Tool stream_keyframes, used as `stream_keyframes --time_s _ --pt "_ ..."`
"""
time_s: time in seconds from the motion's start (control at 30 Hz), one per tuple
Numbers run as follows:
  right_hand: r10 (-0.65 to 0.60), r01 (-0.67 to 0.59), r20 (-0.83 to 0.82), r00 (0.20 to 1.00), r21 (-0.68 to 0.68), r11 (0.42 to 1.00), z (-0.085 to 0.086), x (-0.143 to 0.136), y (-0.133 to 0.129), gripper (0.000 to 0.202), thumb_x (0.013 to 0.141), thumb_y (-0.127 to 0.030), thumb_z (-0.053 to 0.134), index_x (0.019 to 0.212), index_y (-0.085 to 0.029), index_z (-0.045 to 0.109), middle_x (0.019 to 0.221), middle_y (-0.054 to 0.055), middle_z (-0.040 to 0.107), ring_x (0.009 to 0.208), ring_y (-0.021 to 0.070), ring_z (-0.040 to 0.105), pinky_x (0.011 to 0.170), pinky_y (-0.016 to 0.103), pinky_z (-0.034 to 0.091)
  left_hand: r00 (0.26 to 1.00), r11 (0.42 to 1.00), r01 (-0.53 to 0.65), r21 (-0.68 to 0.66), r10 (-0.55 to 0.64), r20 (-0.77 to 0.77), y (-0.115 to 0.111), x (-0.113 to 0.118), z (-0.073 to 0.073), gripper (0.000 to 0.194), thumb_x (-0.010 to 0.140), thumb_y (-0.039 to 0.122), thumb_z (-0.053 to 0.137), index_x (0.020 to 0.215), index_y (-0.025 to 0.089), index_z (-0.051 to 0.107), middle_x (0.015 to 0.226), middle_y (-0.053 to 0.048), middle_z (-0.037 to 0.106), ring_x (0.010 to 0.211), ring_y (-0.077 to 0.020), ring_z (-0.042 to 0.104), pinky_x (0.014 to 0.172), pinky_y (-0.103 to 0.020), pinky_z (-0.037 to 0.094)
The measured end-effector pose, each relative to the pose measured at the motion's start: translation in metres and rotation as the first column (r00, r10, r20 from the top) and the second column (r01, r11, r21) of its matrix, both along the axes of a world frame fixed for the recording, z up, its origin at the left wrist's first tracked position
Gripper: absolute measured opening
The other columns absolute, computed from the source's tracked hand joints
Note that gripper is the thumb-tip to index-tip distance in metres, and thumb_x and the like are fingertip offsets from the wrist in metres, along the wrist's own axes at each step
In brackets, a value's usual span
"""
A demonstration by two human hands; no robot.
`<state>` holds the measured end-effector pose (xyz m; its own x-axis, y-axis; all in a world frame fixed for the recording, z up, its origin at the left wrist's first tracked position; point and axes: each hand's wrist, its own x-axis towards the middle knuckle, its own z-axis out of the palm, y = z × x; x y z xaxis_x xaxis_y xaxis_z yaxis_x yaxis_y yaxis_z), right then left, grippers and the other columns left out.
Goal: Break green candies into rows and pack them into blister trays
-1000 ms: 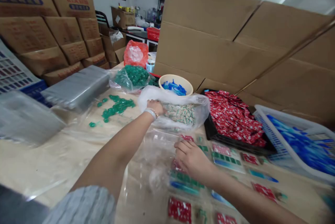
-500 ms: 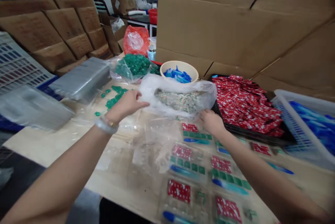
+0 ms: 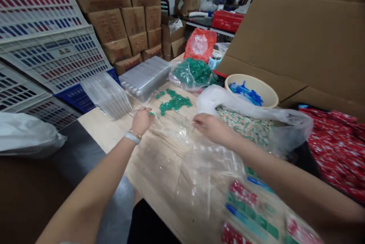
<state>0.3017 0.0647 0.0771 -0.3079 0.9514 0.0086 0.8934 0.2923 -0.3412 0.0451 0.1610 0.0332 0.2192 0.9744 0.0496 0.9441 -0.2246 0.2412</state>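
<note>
My left hand (image 3: 142, 120), wearing a pale bangle, is closed low over the table at the left edge of some clear plastic (image 3: 176, 128). Loose green pieces (image 3: 175, 102) lie just beyond it. Across the same plastic, my right hand (image 3: 212, 128) has curled fingers beside a white plastic bag (image 3: 212, 99) of small striped pieces (image 3: 248, 124). Blur hides what either hand grips. Below my right forearm are clear packs with red dotted packets (image 3: 243, 192), green squares (image 3: 256, 217) and blue sticks (image 3: 239, 215).
Stacked clear plastic trays (image 3: 146, 74) and more clear trays (image 3: 107, 95) stand at the left. Behind are a bag of green pieces (image 3: 195, 70) and a cream bowl (image 3: 272, 93) with blue pieces. Red packets (image 3: 336, 145) heap at the right, before a cardboard wall (image 3: 308, 27).
The view has swung left. My right hand has left the right edge of the white bag for its left side. My left hand has moved away from the bag, leftward and nearer the clear trays.
</note>
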Motion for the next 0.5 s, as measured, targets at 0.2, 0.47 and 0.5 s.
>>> stream_keyframes --time_s 0.2,0.47,0.5 --pt "0.147 -0.130 0.181 0.972 -0.103 0.986 -0.059 -0.110 0.107 0.025 0.083 -0.020 0.043 0.107 -0.016 0.051 0.101 0.010 0.056 0.091 0.0188 0.055 0.071 0.026 0.042 0.988 0.999 0.014 -0.048 -0.006 0.154 0.020 -0.012 -0.019 0.024 0.073 0.024 0.049 0.089 0.014 0.064 0.090 -0.010 0.062 0.084 -0.0209 0.057 0.080 -0.033 0.041" --pt "0.119 -0.112 0.076 0.990 -0.098 0.989 -0.069 -0.110 0.123 0.020 0.081 -0.021 0.045 0.097 -0.015 0.056 0.101 0.010 0.055 0.090 0.0186 0.055 0.073 0.028 0.042 0.360 0.867 0.068 -0.493 0.439 0.823 -0.005 -0.024 -0.012 0.028 0.067 0.022 0.055 0.092 0.012 0.059 0.079 -0.005 0.063 0.065 -0.0128 0.059 0.059 -0.025 0.045" --pt "0.093 -0.094 -0.012 0.996 -0.083 0.992 -0.067 -0.111 0.123 0.018 0.080 -0.020 0.047 0.094 -0.015 0.057 0.100 0.010 0.055 0.090 0.0182 0.054 0.075 0.028 0.042 0.338 0.863 0.074 -0.500 0.450 0.827 -0.004 -0.022 -0.011 0.026 0.066 0.020 0.055 0.091 0.012 0.059 0.078 -0.005 0.063 0.064 -0.0120 0.059 0.059 -0.024 0.045"
